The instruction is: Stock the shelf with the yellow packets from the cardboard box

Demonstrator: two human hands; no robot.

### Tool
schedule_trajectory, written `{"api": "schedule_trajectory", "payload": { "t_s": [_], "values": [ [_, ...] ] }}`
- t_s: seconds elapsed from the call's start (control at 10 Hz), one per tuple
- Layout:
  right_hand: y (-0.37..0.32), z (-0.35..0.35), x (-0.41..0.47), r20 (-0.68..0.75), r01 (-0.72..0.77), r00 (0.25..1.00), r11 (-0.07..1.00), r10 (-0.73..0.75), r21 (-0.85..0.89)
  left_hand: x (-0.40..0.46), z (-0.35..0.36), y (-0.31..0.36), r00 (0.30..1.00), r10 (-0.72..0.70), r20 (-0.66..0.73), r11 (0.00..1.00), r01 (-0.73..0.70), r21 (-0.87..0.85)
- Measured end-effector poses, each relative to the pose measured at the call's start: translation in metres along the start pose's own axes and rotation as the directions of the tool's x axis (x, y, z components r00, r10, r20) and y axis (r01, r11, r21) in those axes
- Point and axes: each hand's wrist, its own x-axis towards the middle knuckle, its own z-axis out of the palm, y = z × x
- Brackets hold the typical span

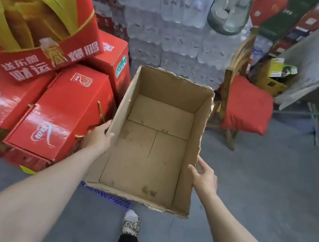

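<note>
A: Where is the open brown cardboard box (157,141) located?

B: It is held above the grey floor (270,181), beside stacked red cartons (61,108). Its left wall is gripped by the left hand (99,136); its right wall is grasped by the right hand (205,176).

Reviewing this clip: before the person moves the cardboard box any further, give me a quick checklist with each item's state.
1. Cardboard box emptied of yellow packets: ok, only bare bottom flaps show.
2. Left hand gripping the left wall: ok, thumb hooked over the rim.
3. Right hand holding the right wall: ok.
4. Box clear of the red cartons: ok, but close.
5. Shelf stocked: cannot tell, no shelf in view.
6. Box underside supported: cannot tell, a purple crate shows beneath.
</note>
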Motion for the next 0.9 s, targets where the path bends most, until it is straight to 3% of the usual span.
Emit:
{"api": "schedule_trajectory", "payload": {
  "t_s": [0.3, 0.5, 0.7, 0.9],
  "values": [
    [-0.015, 0.020, 0.005, -0.058, -0.005, 0.998, 1.000, 0.005, -0.001, 0.021, 0.019, -0.001, 0.990, -0.102, -0.100, 0.992, 0.093, -0.089],
    [-0.018, 0.022, 0.002, -0.032, -0.010, 0.999, 1.000, 0.010, -0.021, 0.017, 0.018, -0.001, 0.993, -0.115, -0.037, 0.986, 0.110, -0.127],
    [-0.036, 0.009, -0.016, 0.074, -0.023, 0.997, 0.985, 0.036, -0.172, -0.008, 0.000, 0.006, 0.999, -0.038, 0.023, 0.994, 0.040, -0.105],
    [-0.062, -0.019, -0.082, -0.004, 0.029, 1.000, 0.957, -0.031, -0.288, -0.066, -0.052, 0.016, 0.985, 0.168, 0.037, 0.986, -0.168, -0.004]
  ]
}}
